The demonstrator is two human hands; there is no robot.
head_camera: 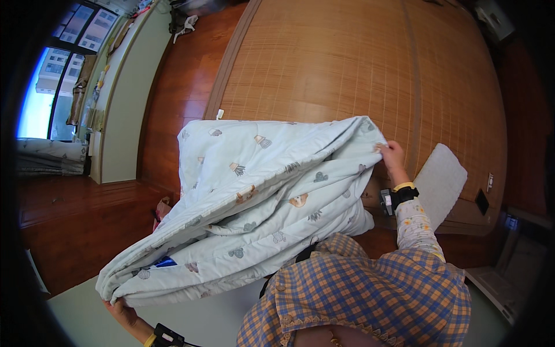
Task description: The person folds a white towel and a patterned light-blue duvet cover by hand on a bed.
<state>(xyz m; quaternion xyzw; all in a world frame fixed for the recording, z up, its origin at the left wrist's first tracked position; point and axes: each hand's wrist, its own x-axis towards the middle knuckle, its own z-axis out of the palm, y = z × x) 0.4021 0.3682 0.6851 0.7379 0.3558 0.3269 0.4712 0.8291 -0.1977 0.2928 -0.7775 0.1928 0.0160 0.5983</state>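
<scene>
A pale, padded quilt [260, 182] printed with bears, hearts and plants is stretched between my two hands, its layers loosely folded. My right hand [393, 158] grips its upper right corner, over the mat-covered bed. At the lower left, my left hand [125, 313] holds the gathered opposite end, with its fingertips partly hidden by the cloth. Deep folds run diagonally from one hand to the other. A small dark blue patch [165, 262] shows between the layers near the left end.
The bed carries a woven bamboo mat [329, 65]. A fluffy white pad [440, 182] and a dark flat phone-like object [481, 202] lie on its right part. A windowsill [125, 99] with small items runs along the left, above the reddish wooden floor [186, 65].
</scene>
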